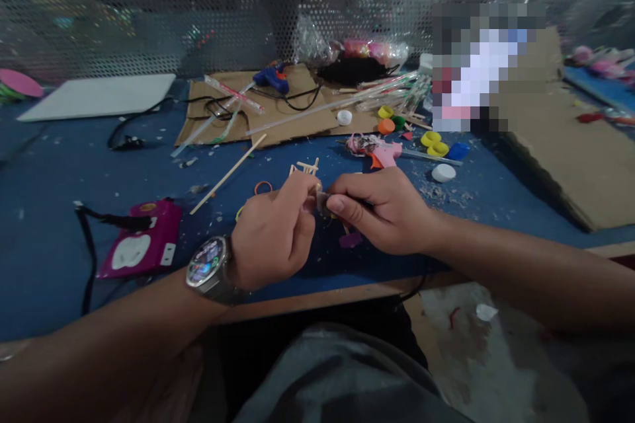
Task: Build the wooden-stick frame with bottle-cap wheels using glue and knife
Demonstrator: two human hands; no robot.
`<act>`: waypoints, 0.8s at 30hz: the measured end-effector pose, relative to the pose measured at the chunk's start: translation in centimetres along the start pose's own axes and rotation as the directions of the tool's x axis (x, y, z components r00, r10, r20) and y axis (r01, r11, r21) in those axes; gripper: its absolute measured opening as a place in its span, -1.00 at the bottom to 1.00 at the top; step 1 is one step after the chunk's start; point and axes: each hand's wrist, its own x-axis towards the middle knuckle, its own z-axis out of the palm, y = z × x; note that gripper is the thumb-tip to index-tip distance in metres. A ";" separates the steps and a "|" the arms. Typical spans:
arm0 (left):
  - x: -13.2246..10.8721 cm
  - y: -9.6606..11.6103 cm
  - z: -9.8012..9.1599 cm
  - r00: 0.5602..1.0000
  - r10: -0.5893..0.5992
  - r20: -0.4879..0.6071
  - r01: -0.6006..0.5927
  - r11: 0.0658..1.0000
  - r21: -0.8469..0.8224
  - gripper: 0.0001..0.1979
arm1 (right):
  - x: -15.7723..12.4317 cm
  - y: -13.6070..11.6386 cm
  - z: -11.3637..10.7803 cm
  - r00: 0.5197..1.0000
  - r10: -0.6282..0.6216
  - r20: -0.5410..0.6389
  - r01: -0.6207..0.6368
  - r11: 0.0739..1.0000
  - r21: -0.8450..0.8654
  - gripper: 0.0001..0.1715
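My left hand (278, 228), with a watch (208, 262) on the wrist, is closed in a pinch above the front of the blue table. My right hand (389, 208) faces it, thumb and fingertips pressed together. Between the fingertips shows a small greyish piece (321, 198), too small to name; both hands appear to grip it. Several short wooden sticks (307, 168) jut up just behind my left fingers, partly hidden. Below my right fingers is a small purple piece (350, 240). An orange ring (262, 188) lies behind my left hand.
Behind my right hand lies a pink glue gun (387, 153), near bottle caps (437, 147). A blue glue gun (272, 78) rests on cardboard (297, 125). A magenta box (143, 241) with a black cable and a long wooden stick (228, 174) are left. More cardboard (570, 152) stands right.
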 end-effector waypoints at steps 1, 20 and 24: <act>0.0 0.0 0.0 1.000 0.014 0.001 -0.014 1.000 0.000 -0.81 | 0.0 0.1 0.0 1.000 -0.007 0.007 0.007 1.000 -0.012 -0.48; 0.1 0.7 -0.2 1.000 -0.023 0.004 0.024 0.992 -0.122 -0.87 | 0.2 -0.1 0.1 0.992 0.073 -0.100 -0.065 0.994 0.084 -0.47; 0.1 0.8 -0.1 0.995 -0.100 0.012 0.099 0.960 -0.261 -0.83 | 0.3 0.1 -0.4 0.972 0.132 -0.197 -0.112 0.988 0.107 -0.47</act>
